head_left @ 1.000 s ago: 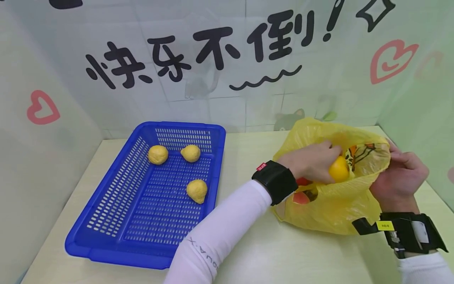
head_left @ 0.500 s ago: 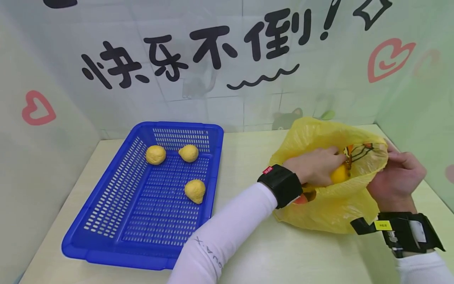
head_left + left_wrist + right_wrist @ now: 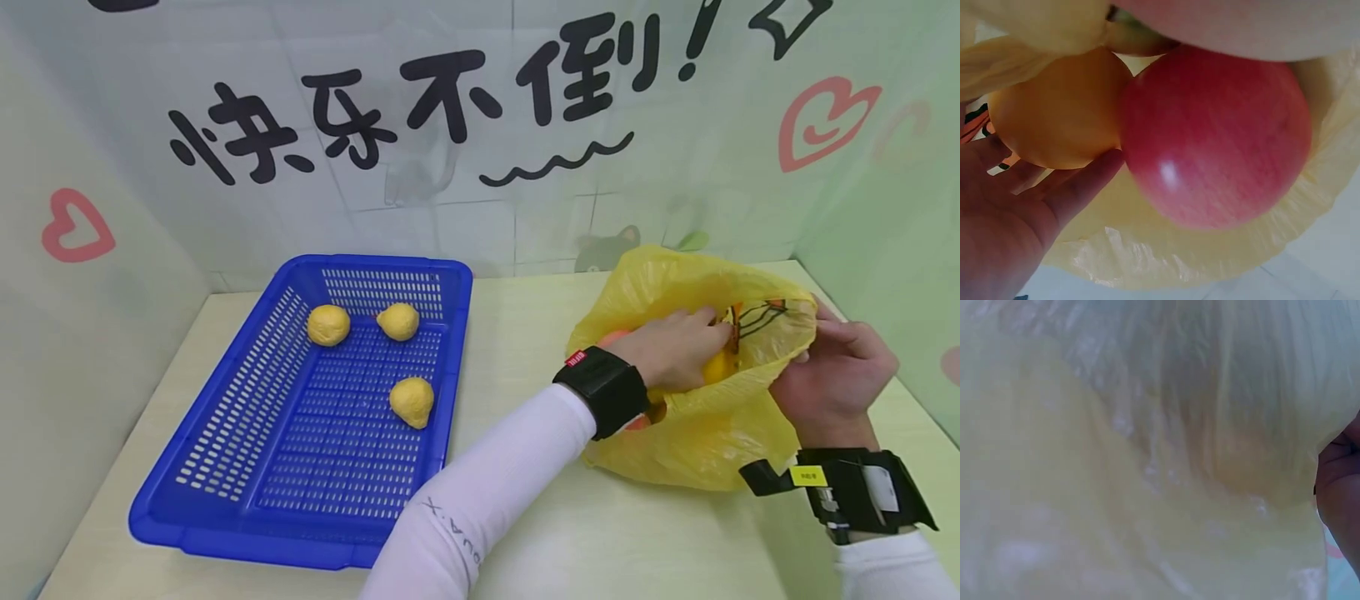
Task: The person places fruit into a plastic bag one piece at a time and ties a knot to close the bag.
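Note:
My left hand (image 3: 678, 346) reaches into the mouth of a yellow plastic bag (image 3: 705, 454). In the left wrist view its thumb and fingers curl round a smooth orange (image 3: 1060, 115), which touches a large red apple (image 3: 1216, 140). Only a yellow-orange patch of the orange (image 3: 717, 367) shows beside the fingers in the head view. My right hand (image 3: 840, 375) pinches the bag's right rim and holds the mouth apart. The right wrist view is mostly filled by the bag's crinkled plastic (image 3: 1147, 487), with part of the right hand (image 3: 1342, 487) at the edge.
A blue slotted basket (image 3: 300, 546) stands on the left of the pale table (image 3: 540, 533), holding three wrinkled yellow lemons (image 3: 412, 402). Behind is a wall (image 3: 555, 233) with printed lettering. Another pale pink fruit (image 3: 1260, 25) overhangs the apple in the left wrist view.
My left hand has moved slightly right and deeper into the bag, covering more of the orange. My right hand stays at the rim. The basket and lemons are unchanged.

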`<state>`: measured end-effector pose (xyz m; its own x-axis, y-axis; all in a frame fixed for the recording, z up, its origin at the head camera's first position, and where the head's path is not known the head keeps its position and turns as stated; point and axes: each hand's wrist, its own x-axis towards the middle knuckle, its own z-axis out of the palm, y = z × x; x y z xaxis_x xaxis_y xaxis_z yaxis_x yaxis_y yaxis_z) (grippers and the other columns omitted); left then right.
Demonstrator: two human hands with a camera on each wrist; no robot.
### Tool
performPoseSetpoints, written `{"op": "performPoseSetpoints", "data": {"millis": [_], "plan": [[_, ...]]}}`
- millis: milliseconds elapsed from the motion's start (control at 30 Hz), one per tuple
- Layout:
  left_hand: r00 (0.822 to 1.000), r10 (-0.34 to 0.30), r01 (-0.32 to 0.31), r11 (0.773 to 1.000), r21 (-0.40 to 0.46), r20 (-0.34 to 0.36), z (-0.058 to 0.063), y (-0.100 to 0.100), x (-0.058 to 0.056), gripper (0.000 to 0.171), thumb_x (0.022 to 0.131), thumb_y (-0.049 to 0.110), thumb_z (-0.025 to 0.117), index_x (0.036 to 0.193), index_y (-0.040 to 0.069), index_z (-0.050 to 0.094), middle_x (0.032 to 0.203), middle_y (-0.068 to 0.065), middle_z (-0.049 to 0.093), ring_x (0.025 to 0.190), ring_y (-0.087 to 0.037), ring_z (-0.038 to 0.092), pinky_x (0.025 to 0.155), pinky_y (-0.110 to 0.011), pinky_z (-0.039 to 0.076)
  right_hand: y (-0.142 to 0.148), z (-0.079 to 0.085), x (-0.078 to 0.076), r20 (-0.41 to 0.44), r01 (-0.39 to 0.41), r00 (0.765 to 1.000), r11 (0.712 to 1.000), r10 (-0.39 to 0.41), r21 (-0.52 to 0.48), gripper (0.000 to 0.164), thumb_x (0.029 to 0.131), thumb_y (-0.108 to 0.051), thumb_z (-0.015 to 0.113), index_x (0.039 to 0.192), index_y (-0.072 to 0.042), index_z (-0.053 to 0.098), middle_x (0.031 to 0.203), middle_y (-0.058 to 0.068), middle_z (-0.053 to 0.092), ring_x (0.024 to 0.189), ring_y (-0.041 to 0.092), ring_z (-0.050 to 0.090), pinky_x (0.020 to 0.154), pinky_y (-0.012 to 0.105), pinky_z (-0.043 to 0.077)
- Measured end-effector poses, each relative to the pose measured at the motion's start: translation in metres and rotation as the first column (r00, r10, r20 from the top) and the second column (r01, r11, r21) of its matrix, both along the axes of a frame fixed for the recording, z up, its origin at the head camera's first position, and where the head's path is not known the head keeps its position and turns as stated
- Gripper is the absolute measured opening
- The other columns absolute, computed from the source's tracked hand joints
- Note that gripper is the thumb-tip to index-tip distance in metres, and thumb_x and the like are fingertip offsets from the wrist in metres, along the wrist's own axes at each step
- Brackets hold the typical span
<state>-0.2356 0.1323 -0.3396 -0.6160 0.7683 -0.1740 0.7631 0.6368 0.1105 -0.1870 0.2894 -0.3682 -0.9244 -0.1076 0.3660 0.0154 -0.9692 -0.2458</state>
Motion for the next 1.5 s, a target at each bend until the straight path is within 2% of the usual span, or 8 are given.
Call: {"op": "performPoseSetpoints", "data": {"millis": [133,333,467,800,1033,1100,1267,1500], "plan": [[0.998,0.039,-0.040,0.999,0.023,0.040,-0.003,-0.002,-0.007,0.053,0.099,0.042,0.051,0.147,0.024,0.039,0.142,0.005,0.044,0.123,-0.011,0.049,0.104,-0.019,0.040,-0.001,-0.001,0.000,0.004,-0.003,1.000,1.000,0.003,0.019,0.038,0.091,-0.015,0.022,0.071,0.008,0.044,0.066,0.011,0.034,0.055,0.030,0.038,0.058,0.041,0.042],[0.996,0.078,-0.080,0.995,0.052,0.044,-0.013,-0.010,-0.015,0.063,0.096,0.047,0.055,0.150,0.022,0.034,0.147,0.002,0.040,0.127,-0.014,0.046,0.106,-0.020,0.038,-0.002,-0.001,-0.001,-0.014,-0.027,1.000,0.999,0.028,0.048,0.039,0.092,-0.015,0.020,0.073,0.008,0.046,0.065,0.012,0.034,0.052,0.028,0.033,0.050,0.032,0.023],[0.995,0.089,-0.092,0.994,0.065,0.047,-0.020,-0.015,-0.017,0.063,0.094,0.042,0.060,0.149,0.022,0.035,0.145,0.001,0.041,0.124,-0.013,0.046,0.106,-0.020,0.039,-0.003,-0.001,-0.001,-0.020,-0.029,0.999,0.997,0.030,0.066,0.038,0.092,-0.015,0.020,0.075,0.008,0.045,0.065,0.012,0.035,0.052,0.028,0.034,0.049,0.030,0.018],[0.997,0.072,-0.074,0.996,0.042,0.041,-0.025,-0.016,-0.014,0.055,0.097,0.032,0.058,0.147,0.021,0.038,0.142,0.000,0.044,0.119,-0.014,0.049,0.105,-0.021,0.040,-0.004,0.000,0.001,-0.017,-0.037,0.999,0.999,0.038,0.035,0.038,0.091,-0.015,0.022,0.076,0.009,0.047,0.068,0.013,0.037,0.053,0.028,0.035,0.050,0.030,0.019],[0.998,0.064,-0.064,0.998,0.004,-0.017,-0.030,-0.015,-0.010,0.055,0.096,0.032,0.061,0.146,0.020,0.040,0.145,-0.003,0.041,0.129,-0.016,0.041,0.110,-0.023,0.035,-0.002,-0.002,0.001,0.007,-0.034,0.999,0.999,0.033,0.021,0.035,0.091,-0.014,0.023,0.075,0.008,0.045,0.071,0.015,0.040,0.055,0.029,0.038,0.053,0.038,0.039],[0.998,0.065,-0.065,0.998,-0.008,-0.020,-0.030,-0.015,-0.009,0.061,0.096,0.034,0.063,0.149,0.020,0.036,0.149,-0.004,0.039,0.134,-0.017,0.038,0.113,-0.023,0.033,-0.002,-0.002,0.001,0.009,-0.029,1.000,0.999,0.029,0.025,0.035,0.091,-0.014,0.023,0.074,0.007,0.045,0.070,0.014,0.040,0.054,0.029,0.038,0.051,0.038,0.037],[0.996,0.089,-0.087,0.995,-0.042,0.032,-0.029,-0.013,-0.009,0.070,0.097,0.042,0.059,0.155,0.026,0.025,0.156,-0.001,0.031,0.140,-0.016,0.033,0.116,-0.023,0.029,-0.001,-0.002,0.000,0.006,-0.029,1.000,0.999,0.028,0.030,0.035,0.092,-0.015,0.022,0.071,0.005,0.043,0.067,0.014,0.038,0.052,0.028,0.036,0.050,0.034,0.027],[0.983,0.135,-0.128,0.990,-0.060,0.128,-0.022,-0.012,-0.009,0.061,0.101,0.046,0.047,0.155,0.032,0.022,0.160,0.001,0.024,0.142,-0.014,0.032,0.115,-0.025,0.031,-0.001,-0.002,-0.001,-0.001,-0.047,0.999,0.998,0.047,0.032,0.034,0.091,-0.015,0.023,0.074,0.006,0.044,0.068,0.013,0.038,0.053,0.028,0.036,0.050,0.032,0.023]]}}
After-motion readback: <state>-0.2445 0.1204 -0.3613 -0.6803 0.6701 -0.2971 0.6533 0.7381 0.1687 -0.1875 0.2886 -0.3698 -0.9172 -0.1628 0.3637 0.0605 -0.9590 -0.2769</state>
